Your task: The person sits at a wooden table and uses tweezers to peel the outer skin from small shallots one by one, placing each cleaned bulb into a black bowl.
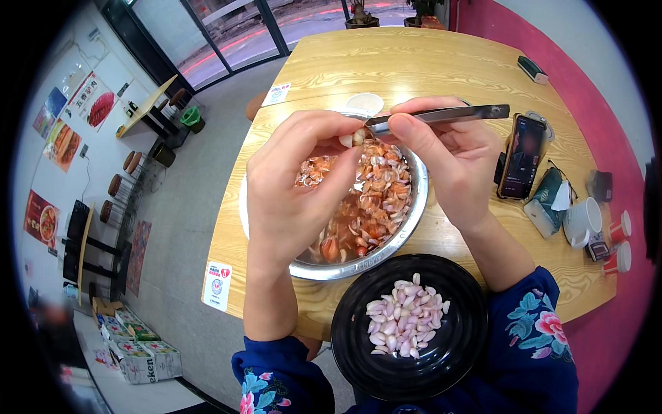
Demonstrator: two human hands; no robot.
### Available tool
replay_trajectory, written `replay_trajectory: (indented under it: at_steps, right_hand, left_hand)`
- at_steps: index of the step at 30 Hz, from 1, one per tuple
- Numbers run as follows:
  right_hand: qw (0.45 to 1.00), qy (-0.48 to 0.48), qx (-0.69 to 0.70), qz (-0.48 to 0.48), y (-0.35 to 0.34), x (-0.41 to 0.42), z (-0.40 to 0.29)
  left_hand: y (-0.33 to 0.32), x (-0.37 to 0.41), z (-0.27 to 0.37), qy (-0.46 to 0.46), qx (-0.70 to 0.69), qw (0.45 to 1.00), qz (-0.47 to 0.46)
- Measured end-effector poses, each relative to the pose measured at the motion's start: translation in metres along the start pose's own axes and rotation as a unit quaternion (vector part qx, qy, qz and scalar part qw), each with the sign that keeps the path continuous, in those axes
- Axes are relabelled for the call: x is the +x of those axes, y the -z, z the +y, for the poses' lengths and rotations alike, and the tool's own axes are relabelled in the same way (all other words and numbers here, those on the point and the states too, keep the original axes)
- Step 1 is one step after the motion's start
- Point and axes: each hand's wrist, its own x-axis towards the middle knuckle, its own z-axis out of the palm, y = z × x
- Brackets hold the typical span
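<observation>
Over a round metal basin (pixel 421 199), my left hand (pixel 305 176) pinches a garlic clove (pixel 352 138) between thumb and fingers. My right hand (pixel 447 155) grips a small knife (pixel 465 113), its blade tip touching or very near the clove. Water, garlic skins (pixel 382 181) and some unpeeled cloves fill the basin. Nearer to me, a black plate (pixel 357 357) holds a heap of peeled garlic cloves (pixel 403 321). A pale round lid or dish (pixel 364 102) lies just beyond the basin, partly hidden.
On the wooden table (pixel 414 59), a phone (pixel 522 155) stands upright at the right. Beside it are a tissue pack (pixel 547 199), a white mug (pixel 582 222) and red-and-white paper cups (pixel 618 259). A dark box (pixel 532 70) lies at the far right edge.
</observation>
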Motion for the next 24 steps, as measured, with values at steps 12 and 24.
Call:
replay_trajectory:
  at_steps: [12,24]
  right_hand:
    - [0.995,-0.078,-0.044,-0.052,0.005,0.004,0.017]
    - [0.999,0.044,-0.010,-0.022,0.004,0.006,0.000]
  left_hand:
    - [0.007,0.001,0.008,0.166,-0.266,0.949,0.038]
    - [0.011,-0.001,-0.001,0.210,-0.283,0.936,-0.016]
